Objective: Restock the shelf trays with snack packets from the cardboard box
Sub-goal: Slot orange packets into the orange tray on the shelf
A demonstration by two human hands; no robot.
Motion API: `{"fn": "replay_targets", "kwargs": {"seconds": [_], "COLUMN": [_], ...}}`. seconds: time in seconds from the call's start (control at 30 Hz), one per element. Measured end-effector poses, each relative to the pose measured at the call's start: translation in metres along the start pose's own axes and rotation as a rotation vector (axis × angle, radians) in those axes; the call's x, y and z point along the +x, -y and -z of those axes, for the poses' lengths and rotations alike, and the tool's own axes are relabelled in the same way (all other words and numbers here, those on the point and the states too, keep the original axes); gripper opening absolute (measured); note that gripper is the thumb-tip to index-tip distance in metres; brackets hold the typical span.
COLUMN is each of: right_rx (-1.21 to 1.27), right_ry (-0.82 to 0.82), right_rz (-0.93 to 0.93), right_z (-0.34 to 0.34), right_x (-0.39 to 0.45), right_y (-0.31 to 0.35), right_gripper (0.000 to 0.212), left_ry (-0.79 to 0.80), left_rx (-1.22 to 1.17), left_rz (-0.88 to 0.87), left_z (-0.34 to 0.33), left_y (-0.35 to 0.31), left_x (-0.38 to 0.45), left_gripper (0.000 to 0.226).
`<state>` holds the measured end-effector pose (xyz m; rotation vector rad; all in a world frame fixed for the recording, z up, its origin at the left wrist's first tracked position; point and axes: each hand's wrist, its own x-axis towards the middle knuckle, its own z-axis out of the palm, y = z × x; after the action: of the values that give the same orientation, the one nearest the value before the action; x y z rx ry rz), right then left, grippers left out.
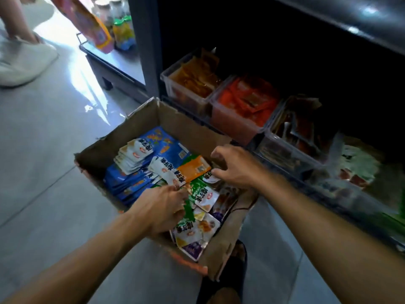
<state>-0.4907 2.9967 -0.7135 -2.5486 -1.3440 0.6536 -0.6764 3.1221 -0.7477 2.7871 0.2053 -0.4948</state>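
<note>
An open cardboard box (175, 123) sits on the floor in front of the bottom shelf, holding blue, white, orange, green and purple snack packets. My left hand (160, 207) is inside the box and grips a bunch of white packets (168, 172) fanned above it. My right hand (232, 165) hovers over the box's right side with curled fingers, its thumb touching a small white packet (208, 177). Clear shelf trays stand in a row to the right: one with yellow-orange packets (192, 77), one with red packets (245, 102), one with dark packets (291, 132).
A green-and-white pile of packets (359, 163) lies at the shelf's right end. Another person's white shoe (24, 60) stands on the grey floor at upper left. A low rack with bottles and a pink bag (103, 31) is behind the box. My dark shoe (228, 275) is below the box.
</note>
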Motion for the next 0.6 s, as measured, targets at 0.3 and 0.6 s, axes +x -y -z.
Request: {"fn": "replay_targets", "kwargs": {"seconds": [0.3, 0.6], "right_rx": [-0.097, -0.255], "right_ry": [0.209, 0.146], "right_rz": [0.006, 0.086], "right_z": [-0.087, -0.119], "right_x": [0.083, 0.098], "right_y": [-0.017, -0.026], "right_gripper": [0.04, 0.02], "left_ry": [0.038, -0.095], "left_rx": [0.005, 0.078], "left_rz": [0.2, 0.196], "left_z": [-0.063, -0.075], "left_y": [0.057, 0.063], "left_x": [0.078, 0.096], "left_gripper": [0.074, 0.032]}}
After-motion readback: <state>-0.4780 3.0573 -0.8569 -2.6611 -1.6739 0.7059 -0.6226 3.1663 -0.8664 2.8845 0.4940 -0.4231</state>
